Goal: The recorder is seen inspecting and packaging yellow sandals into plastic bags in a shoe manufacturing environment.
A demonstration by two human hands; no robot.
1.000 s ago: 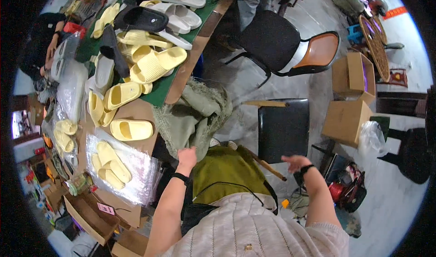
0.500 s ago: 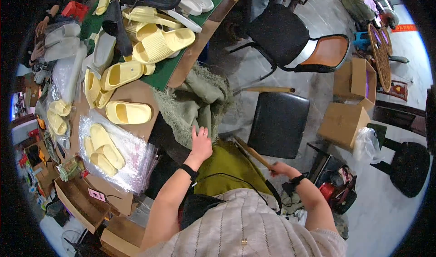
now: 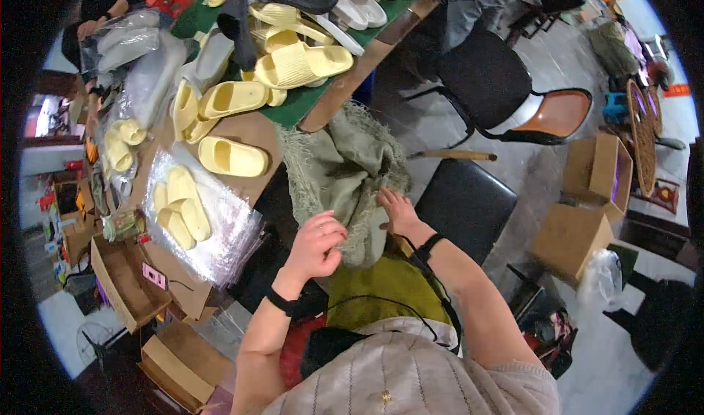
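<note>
A grey-green cloth with fringed edges [image 3: 343,147] was seen directly in front of the two hands, hanging in folds, and its lower part was placed between them. The left hand [image 3: 315,246] was held half curled at the lower left side of this cloth, with the fingers bent together and the thumb close to them; whether some of the cloth was pinched by it could not be told. The right hand [image 3: 400,215] was spread quite wide, and its fingers were laid against the right edge of the cloth, near the fringe.

Below both hands, an olive-green fabric [image 3: 374,287] was spread over the lap. To the right of the right hand, a black seat [image 3: 473,202] was situated, and a little beyond the same hand a wooden bar [image 3: 460,155] was seen. To the left of the left hand, a stack of clear plastic bags [image 3: 233,240] was placed, on which a pair of pale yellow slippers [image 3: 180,206] was laid. Farther ahead of the left hand, and to its left, a single yellow slipper [image 3: 233,157] was rested on a brown board [image 3: 253,129].
</note>
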